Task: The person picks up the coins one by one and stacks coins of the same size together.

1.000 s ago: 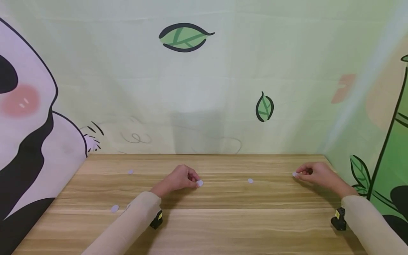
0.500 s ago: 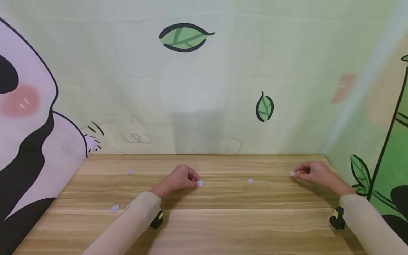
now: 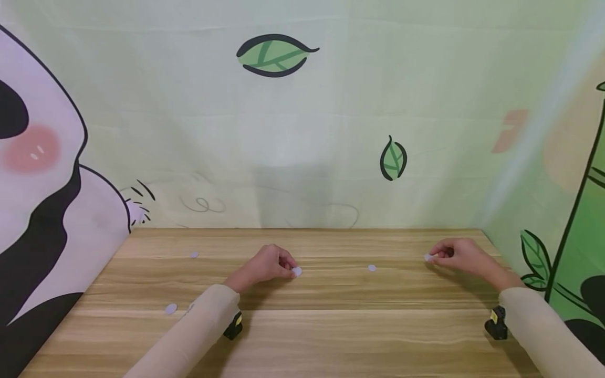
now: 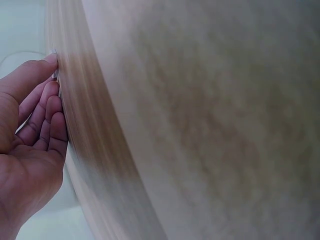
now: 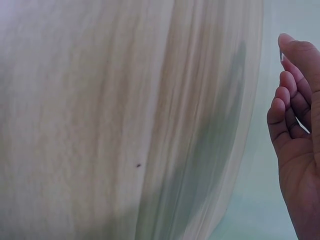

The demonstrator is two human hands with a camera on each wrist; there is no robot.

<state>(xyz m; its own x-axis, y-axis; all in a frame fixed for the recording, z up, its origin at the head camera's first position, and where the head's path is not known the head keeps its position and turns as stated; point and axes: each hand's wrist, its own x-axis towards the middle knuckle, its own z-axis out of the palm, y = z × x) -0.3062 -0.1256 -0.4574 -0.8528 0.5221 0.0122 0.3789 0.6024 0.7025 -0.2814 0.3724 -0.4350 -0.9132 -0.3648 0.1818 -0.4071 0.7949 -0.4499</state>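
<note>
My left hand (image 3: 266, 264) pinches a small white round disc (image 3: 297, 271) between thumb and fingertips, low over the wooden table. In the left wrist view the thumb and index finger meet on the disc's thin edge (image 4: 54, 75), and the other fingers curl beneath. Toward the right end of the table, my right hand (image 3: 463, 256) pinches another white disc (image 3: 428, 258). The right wrist view has that disc (image 5: 281, 56) as a thin pale edge under the thumb, raised off the tabletop. Between the two hands lies a loose white disc (image 3: 372, 268), flat on the wood.
Two more white discs rest on the left of the table: a far disc (image 3: 195, 255) and a nearer disc (image 3: 171, 308) beside the left sleeve. The wooden table (image 3: 331, 341) ends at a printed cloth backdrop (image 3: 302, 136) with leaves and a panda.
My right hand has moved a little to the left, carrying its disc. The left hand stays in place with its disc, and the loose discs have not moved.
</note>
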